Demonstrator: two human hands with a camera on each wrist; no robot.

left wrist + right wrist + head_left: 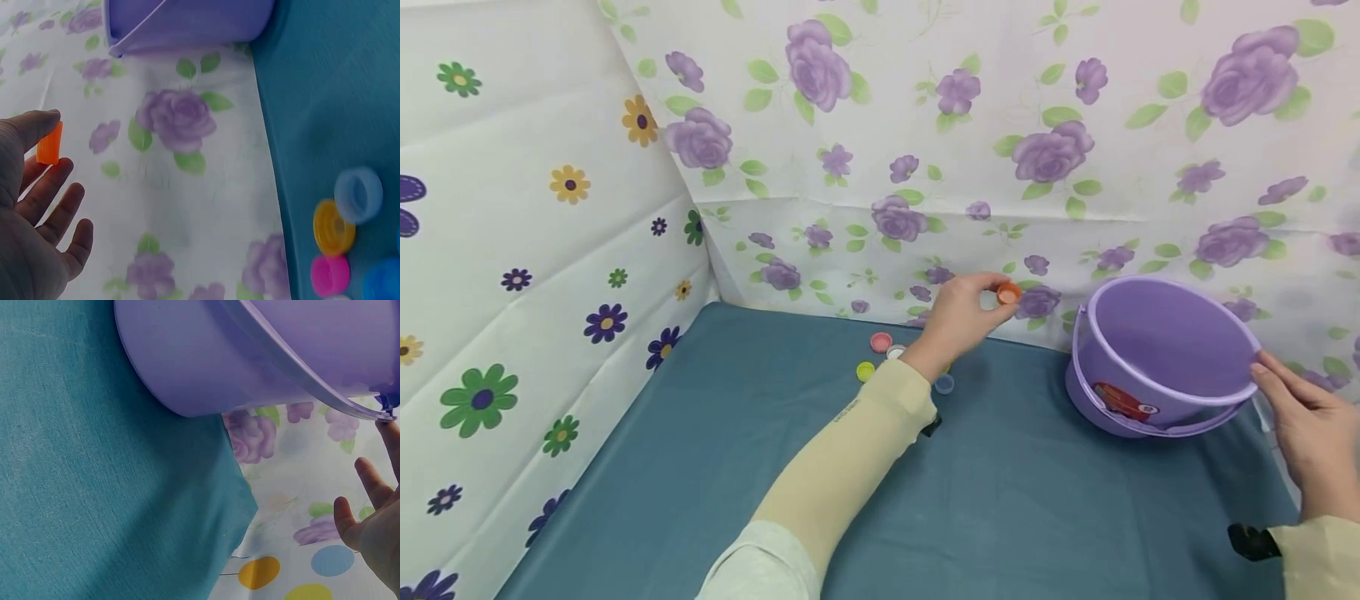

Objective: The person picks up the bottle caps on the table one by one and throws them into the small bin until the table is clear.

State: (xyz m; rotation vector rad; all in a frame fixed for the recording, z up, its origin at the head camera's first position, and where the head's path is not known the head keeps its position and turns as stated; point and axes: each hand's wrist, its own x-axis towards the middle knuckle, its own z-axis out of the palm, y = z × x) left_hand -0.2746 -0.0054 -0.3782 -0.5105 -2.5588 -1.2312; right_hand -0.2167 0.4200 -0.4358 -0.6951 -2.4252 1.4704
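Observation:
Between thumb and fingertip, my left hand [958,317] pinches a small orange bottle cap [1009,293], held up in the air above the back of the table. In the left wrist view the orange cap [49,145] shows side-on, and the other fingers of that hand [37,219] are spread. A purple bucket [1172,342] stands at the right, tilted, its handle hanging down over the front. My right hand [1311,425] holds its rim on the right side, near the handle's joint. Inside the bucket only bare purple wall shows; its bottom is hidden.
Several loose caps lie at the table's back, partly behind the left forearm: a pink cap [881,342], a white cap [896,352], a yellow-green cap [866,371], a blue cap [944,384]. Flowered cloth [850,150] hangs behind the blue-green table [715,467] and along its left.

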